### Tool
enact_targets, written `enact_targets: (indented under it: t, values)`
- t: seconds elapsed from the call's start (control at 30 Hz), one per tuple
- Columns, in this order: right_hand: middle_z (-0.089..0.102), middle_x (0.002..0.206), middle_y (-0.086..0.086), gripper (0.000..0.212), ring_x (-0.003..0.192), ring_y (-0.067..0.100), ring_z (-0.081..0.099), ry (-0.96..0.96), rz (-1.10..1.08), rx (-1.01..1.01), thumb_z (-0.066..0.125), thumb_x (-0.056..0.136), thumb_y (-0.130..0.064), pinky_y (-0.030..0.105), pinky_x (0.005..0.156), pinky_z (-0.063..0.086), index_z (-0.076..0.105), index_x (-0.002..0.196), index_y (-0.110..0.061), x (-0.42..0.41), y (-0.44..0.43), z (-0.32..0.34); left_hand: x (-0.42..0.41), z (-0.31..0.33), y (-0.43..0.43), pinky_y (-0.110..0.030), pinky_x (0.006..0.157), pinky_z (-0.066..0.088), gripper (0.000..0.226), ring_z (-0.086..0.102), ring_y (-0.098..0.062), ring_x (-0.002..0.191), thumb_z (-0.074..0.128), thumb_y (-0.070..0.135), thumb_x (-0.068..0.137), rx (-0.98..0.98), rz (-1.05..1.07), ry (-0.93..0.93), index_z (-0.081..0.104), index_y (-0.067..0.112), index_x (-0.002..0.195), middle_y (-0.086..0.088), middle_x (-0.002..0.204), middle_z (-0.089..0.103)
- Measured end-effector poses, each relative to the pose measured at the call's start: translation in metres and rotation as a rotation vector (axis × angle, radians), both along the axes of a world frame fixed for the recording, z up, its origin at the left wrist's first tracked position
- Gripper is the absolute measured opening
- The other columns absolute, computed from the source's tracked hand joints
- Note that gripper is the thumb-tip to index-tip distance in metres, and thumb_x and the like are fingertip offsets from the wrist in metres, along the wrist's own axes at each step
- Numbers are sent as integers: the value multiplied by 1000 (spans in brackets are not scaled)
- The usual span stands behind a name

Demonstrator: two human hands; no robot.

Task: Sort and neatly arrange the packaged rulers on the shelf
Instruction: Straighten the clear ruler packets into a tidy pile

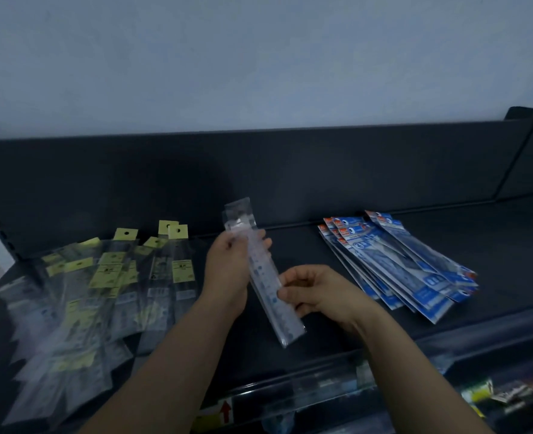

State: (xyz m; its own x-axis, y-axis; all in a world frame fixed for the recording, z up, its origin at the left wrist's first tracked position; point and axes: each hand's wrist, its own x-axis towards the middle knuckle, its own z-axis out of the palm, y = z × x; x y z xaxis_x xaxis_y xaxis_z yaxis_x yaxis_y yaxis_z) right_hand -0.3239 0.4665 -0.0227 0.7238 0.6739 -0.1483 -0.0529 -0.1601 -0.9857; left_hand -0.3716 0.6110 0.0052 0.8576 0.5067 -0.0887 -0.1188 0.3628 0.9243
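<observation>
A clear packaged ruler with blue print is held tilted above the middle of the dark shelf. My left hand grips its upper part near the hang tab. My right hand pinches its lower half from the right. On the left of the shelf lies a loose spread of clear ruler packs with yellow labels, overlapping at several angles. On the right lies a fanned stack of blue packaged rulers.
The shelf's dark back panel rises behind everything, with a pale wall above. A transparent front rail with a red arrow sticker runs along the shelf's front edge. More goods show on a lower shelf at bottom right.
</observation>
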Motion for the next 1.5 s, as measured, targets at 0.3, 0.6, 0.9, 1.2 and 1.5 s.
enact_targets:
  t: [0.3, 0.6, 0.9, 1.2, 1.5]
  values:
    - [71, 82, 1, 7, 76, 14, 64, -99, 3, 62, 64, 89, -15, 29, 74, 54, 71, 89, -15, -6, 72, 7, -50, 6, 46, -30, 72, 60, 22, 71, -18, 90, 40, 12, 102, 122, 104, 18, 57, 4, 113, -11, 104, 71]
    - [24, 156, -4, 46, 145, 16, 14, -910, 336, -352, 41, 98, -44, 39, 118, 9, 38, 143, -35, -51, 204, 1, -142, 15, 152, -31, 61, 61, 19, 69, -26, 77, 43, 3, 98, 270, 465, 147, 62, -1, 95, -21, 95, 68]
    - [64, 110, -5, 26, 101, 14, 59, -897, 288, -422, 60, 89, -42, 29, 86, 49, 67, 106, -24, -25, 190, -1, -184, 0, 186, -19, 40, 48, 19, 52, -21, 54, 44, -7, 92, 291, 530, 380, 55, -1, 78, -18, 71, 55]
    - [19, 157, -6, 70, 144, 17, 16, -908, 448, -479, 58, 81, -62, 43, 118, 20, 38, 143, -36, -65, 229, -1, -180, -23, 206, -43, 64, 60, 44, 68, -25, 76, 88, 24, 59, 540, 400, 650, 61, 7, 90, -13, 89, 68]
    - [22, 156, -8, 49, 144, 14, 17, -822, 417, -434, 65, 86, -43, 42, 119, 18, 51, 132, -37, -56, 218, 2, -185, -28, 216, -45, 78, 59, 48, 69, -25, 87, 83, 11, 61, 433, 418, 549, 63, 7, 104, -11, 98, 70]
